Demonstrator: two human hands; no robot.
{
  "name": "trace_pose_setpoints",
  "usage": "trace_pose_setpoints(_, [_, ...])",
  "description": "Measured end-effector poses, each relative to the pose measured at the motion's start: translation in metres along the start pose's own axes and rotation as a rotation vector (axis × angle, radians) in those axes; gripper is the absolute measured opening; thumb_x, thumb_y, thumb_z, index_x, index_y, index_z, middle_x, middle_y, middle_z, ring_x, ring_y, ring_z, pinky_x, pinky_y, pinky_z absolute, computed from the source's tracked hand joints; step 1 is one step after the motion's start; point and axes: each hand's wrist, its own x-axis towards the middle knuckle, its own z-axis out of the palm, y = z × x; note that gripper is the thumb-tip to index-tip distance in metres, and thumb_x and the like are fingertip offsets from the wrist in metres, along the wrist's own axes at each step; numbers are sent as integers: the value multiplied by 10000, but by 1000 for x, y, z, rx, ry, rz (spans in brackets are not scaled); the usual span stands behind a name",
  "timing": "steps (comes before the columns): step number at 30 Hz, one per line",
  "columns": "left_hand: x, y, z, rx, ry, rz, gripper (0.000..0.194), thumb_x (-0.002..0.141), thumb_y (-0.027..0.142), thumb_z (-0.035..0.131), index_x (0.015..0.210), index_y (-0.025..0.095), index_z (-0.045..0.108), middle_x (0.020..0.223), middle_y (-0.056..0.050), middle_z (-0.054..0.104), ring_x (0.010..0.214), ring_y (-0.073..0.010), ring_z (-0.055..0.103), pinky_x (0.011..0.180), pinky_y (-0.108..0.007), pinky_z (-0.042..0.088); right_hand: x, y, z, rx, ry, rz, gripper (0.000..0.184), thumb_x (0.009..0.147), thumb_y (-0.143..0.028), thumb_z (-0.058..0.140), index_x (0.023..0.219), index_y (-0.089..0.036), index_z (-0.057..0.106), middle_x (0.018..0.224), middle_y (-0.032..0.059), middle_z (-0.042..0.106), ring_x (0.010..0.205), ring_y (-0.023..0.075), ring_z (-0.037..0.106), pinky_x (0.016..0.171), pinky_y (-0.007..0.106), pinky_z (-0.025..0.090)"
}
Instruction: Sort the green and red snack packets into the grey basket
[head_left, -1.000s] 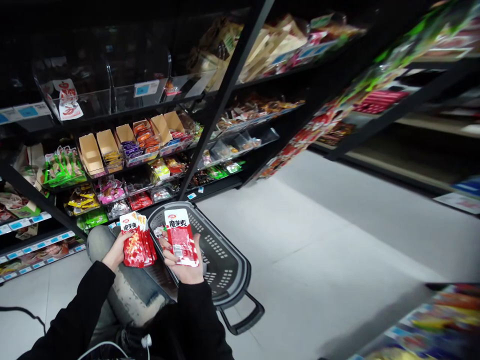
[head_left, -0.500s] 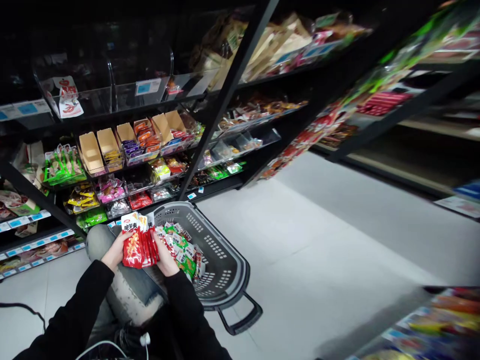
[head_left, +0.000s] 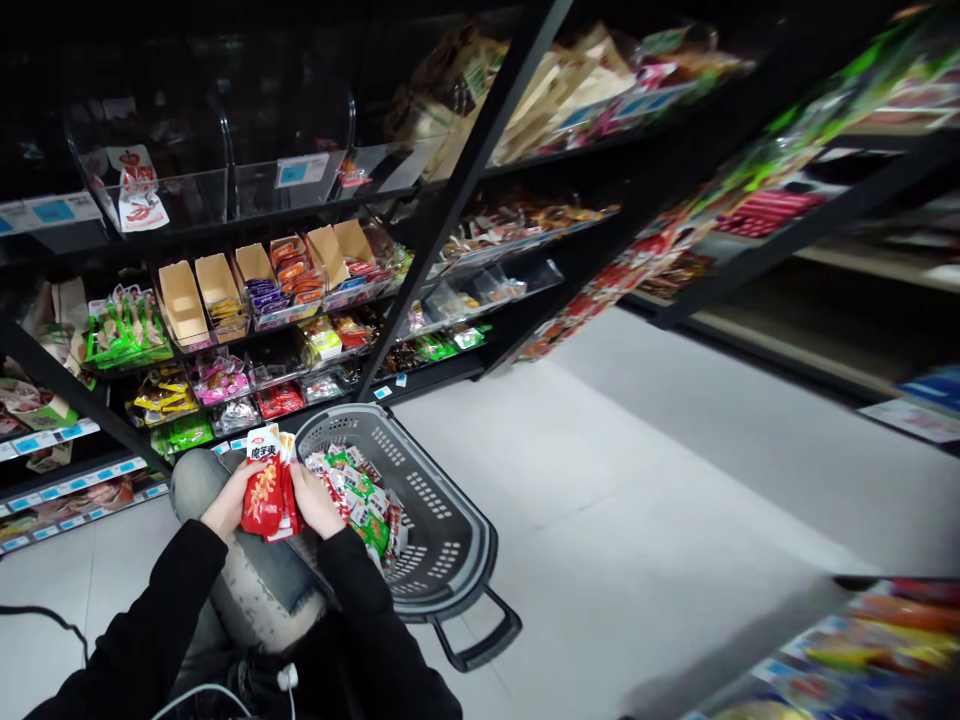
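Note:
Above my knee, a small stack of red snack packets [head_left: 264, 492] with white tops is held between both hands. My left hand [head_left: 231, 500] grips its left side, the thumb lying over the front packet. On the other side, my right hand [head_left: 315, 500] closes around the stack's right edge, its fingers partly hidden. Just right of that hand stands a grey shopping basket [head_left: 442, 590] with perforated walls and a black handle. Loose green, white and red snack packets [head_left: 367, 500] lie heaped in the basket's left part.
Black shelving [head_left: 450, 220] with bagged snacks rises ahead. Cardboard boxes [head_left: 182, 300] and clear bins line its middle rows. Pale floor [head_left: 600, 470] stretches right of the basket. A display of colourful packs [head_left: 885, 650] stands at lower right, and a dark cable [head_left: 52, 618] lies at left.
My right hand has shifted slightly left and closed in on the stack. The red packets, fanned out earlier, are now squeezed closer together.

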Motion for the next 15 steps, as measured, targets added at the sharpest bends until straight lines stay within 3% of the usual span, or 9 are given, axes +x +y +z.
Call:
trace_pose_setpoints(2, [2,-2,0,2,12,15,261,650,162,663,897,136,583,735,-64,707,724,-220,684,717,-335,527,-5,-11,-2,-36,101,-13,446,870,-490,278,976,-137,528,931,139,622,896,238,581,829,364,411])
trace_pose_setpoints(4, [3,-3,0,3,26,33,264,636,162,676,885,137,591,744,-63,709,737,-223,684,725,-335,526,-11,-21,-2,-110,172,-48,488,815,-505,415,1105,-115,453,1010,159,590,932,255,567,834,370,414])
trace_pose_setpoints(6, [4,-3,0,10,22,58,286,619,153,690,890,138,600,784,-69,714,779,-232,682,745,-337,523,-14,-28,0,-228,178,-69,609,700,-485,597,1144,-101,433,1035,169,579,942,279,567,820,368,427])
trace_pose_setpoints(8, [4,-4,1,18,22,88,299,610,155,704,894,138,608,809,-75,717,811,-239,678,767,-341,517,-15,-32,3,-321,140,-43,589,641,-422,675,1094,-97,482,1012,174,588,944,295,571,808,360,435])
trace_pose_setpoints(12, [4,-5,3,-7,24,101,269,646,223,697,888,139,612,795,-77,716,804,-233,676,785,-349,510,-14,-32,1,-323,88,8,350,718,-314,612,996,-109,551,962,163,617,931,274,584,797,328,440])
trace_pose_setpoints(15, [5,-6,3,-23,-33,112,291,664,259,689,923,149,613,827,-77,717,804,-224,675,796,-348,504,-16,-30,-4,-238,103,18,294,761,-264,545,1018,-121,550,988,144,635,920,251,599,797,318,434])
